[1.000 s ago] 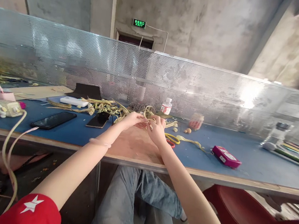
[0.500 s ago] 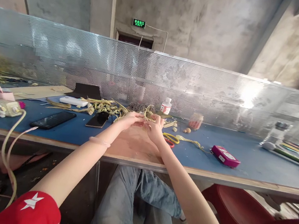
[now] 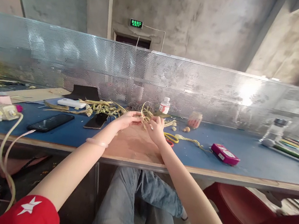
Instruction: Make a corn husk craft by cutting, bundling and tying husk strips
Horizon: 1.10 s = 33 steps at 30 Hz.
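My left hand (image 3: 128, 120) and my right hand (image 3: 156, 128) are close together above a brown board (image 3: 133, 145) at the table's front edge. Between their fingertips is a thin, pale strip of dried plant fibre (image 3: 143, 110), its upper end curling up. Fingers of both hands are pinched on it, though the exact grip is too small to make out. Scissors with yellow and red handles (image 3: 173, 137) lie just right of my right hand. A heap of dried plant strips (image 3: 102, 107) spreads beyond and left of my left hand.
Phones (image 3: 51, 122) and a power strip with cables (image 3: 2, 111) lie on the left. A white-capped bottle (image 3: 165, 105) and a jar (image 3: 194, 120) stand behind the hands. Rightward are a magenta box (image 3: 224, 154) and a clear bottle (image 3: 274, 131). A perforated metal screen (image 3: 210, 91) runs along the back.
The view has shifted slightly. My hands stay close together with small finger movements, and the pale strip's curled end now stands a little higher between them.
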Motion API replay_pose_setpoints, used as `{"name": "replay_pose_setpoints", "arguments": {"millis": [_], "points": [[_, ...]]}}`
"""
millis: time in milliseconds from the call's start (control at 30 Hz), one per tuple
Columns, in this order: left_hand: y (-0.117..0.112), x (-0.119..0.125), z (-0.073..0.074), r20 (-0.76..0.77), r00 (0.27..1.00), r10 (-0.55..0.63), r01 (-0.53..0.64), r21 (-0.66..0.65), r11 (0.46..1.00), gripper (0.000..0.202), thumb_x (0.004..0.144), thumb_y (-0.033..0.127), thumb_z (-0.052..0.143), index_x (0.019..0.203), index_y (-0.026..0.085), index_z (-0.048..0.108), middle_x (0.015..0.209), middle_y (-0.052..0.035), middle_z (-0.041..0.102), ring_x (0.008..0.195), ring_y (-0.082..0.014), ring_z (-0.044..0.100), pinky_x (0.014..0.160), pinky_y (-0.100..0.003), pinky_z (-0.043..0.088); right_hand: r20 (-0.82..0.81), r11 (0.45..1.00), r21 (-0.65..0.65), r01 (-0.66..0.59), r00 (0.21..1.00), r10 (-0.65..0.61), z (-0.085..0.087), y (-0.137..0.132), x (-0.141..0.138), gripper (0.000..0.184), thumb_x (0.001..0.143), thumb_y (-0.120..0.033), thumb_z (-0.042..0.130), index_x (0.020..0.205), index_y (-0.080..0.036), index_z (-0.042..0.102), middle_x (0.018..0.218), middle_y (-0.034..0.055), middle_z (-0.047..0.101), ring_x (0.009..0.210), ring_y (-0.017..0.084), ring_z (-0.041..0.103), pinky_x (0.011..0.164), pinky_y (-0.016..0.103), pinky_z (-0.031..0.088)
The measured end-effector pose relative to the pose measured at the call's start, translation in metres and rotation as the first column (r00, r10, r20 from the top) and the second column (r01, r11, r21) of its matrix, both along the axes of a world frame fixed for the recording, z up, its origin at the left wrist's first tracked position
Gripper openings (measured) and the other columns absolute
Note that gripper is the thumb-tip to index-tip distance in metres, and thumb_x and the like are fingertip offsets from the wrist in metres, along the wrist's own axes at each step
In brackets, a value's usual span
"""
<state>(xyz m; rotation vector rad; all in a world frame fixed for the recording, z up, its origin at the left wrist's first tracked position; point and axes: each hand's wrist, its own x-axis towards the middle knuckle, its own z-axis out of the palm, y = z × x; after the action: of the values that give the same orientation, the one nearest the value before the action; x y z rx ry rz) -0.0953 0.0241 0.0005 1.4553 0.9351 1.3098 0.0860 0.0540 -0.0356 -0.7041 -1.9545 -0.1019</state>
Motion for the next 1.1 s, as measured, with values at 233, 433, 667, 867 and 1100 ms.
{"name": "replay_pose_setpoints", "arguments": {"millis": [233,433,667,867,1100], "points": [[-0.002,0.003,0.0,-0.044,0.997,-0.057,0.057,-0.01,0.998,0.034,0.063,0.019,0.078,0.092,0.015,0.062,0.082,-0.0007,0.065,0.076,-0.0105,0.061,0.076,-0.027,0.047,0.013,1.0,-0.003,0.006,1.0,-0.006,0.004,-0.003,0.001,0.027,0.093,-0.029,0.041,0.113,-0.025,0.057,0.11,0.008,0.06,0.1,0.026,0.043,0.086,0.04,0.033],[-0.008,0.007,0.001,-0.085,0.99,-0.112,0.108,-0.046,0.993,0.038,0.06,0.017,0.079,0.094,0.016,0.061,0.088,-0.0039,0.065,0.08,-0.0137,0.062,0.076,-0.029,0.048,0.033,1.0,-0.01,0.009,0.999,-0.009,0.006,-0.007,0.001,0.023,0.093,-0.028,0.042,0.093,-0.023,0.064,0.09,0.007,0.067,0.092,0.026,0.044,0.083,0.04,0.032],[-0.011,0.011,0.005,-0.102,0.989,-0.111,0.108,-0.037,0.993,0.025,0.071,0.03,0.071,0.09,0.016,0.064,0.085,-0.0034,0.065,0.078,-0.013,0.06,0.076,-0.029,0.047,0.041,1.0,0.015,0.024,0.999,-0.025,0.007,-0.01,0.002,0.022,0.091,-0.028,0.042,0.085,-0.022,0.062,0.081,0.0065,0.065,0.088,0.025,0.044,0.082,0.039,0.031],[-0.01,0.011,0.004,-0.133,0.988,-0.073,0.07,-0.026,0.997,0.025,0.065,0.025,0.075,0.085,0.014,0.064,0.08,-0.0008,0.063,0.072,-0.0099,0.058,0.072,-0.025,0.045,0.047,0.998,0.055,0.033,0.998,-0.035,0.008,-0.015,0.002,0.021,0.088,-0.027,0.044,0.075,-0.021,0.058,0.072,0.0057,0.062,0.085,0.024,0.044,0.081,0.038,0.03],[-0.007,0.011,0.004,-0.158,0.986,-0.043,0.041,-0.017,0.999,0.025,0.064,0.027,0.075,0.08,0.013,0.063,0.075,-0.0003,0.062,0.07,-0.0103,0.057,0.071,-0.026,0.044,0.044,0.996,0.08,0.05,0.998,-0.054,0.009,-0.015,0.002,0.016,0.084,-0.023,0.047,0.069,-0.021,0.055,0.068,0.0049,0.061,0.084,0.024,0.045,0.081,0.038,0.029]]}}
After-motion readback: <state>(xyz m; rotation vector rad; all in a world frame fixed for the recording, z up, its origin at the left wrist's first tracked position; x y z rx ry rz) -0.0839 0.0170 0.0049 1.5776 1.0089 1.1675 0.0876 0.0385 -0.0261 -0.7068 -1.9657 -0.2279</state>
